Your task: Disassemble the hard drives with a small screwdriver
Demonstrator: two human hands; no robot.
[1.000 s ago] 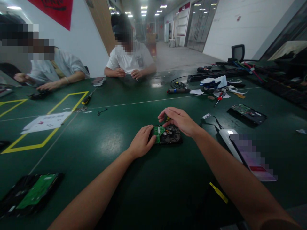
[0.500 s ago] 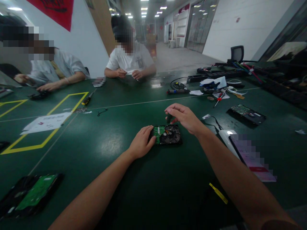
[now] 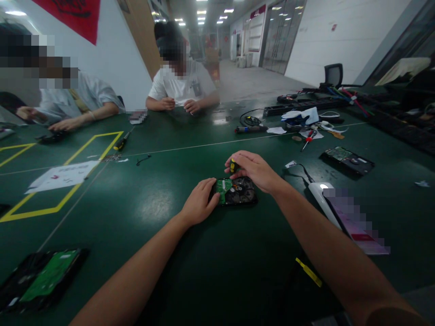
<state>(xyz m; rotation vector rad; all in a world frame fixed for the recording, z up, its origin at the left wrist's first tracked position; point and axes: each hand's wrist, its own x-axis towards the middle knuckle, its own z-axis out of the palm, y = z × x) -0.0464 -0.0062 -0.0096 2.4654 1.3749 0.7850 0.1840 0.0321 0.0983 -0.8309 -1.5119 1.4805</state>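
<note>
A hard drive (image 3: 240,192) lies on the green tabletop with its green circuit board and black casing facing up. My left hand (image 3: 201,201) is closed around its left end, the thumb along the near edge and the fingers at the far side. Above the drive's far edge, my right hand (image 3: 253,167) grips a screwdriver (image 3: 234,166) by its black and yellow handle. The handle stands roughly upright over the board; its tip is too small and dark to make out.
Other hard drives lie at the near left (image 3: 49,278) and right (image 3: 347,161). A yellow tool (image 3: 308,272) rests by my right forearm, beside a white device (image 3: 324,201). A red screwdriver (image 3: 308,140), gloves (image 3: 301,117) and cables lie farther back. Two people sit across the table.
My right hand has shifted slightly left and turned the screwdriver, so the handle's yellow part now shows. The left hand keeps its grip on the hard drive.
</note>
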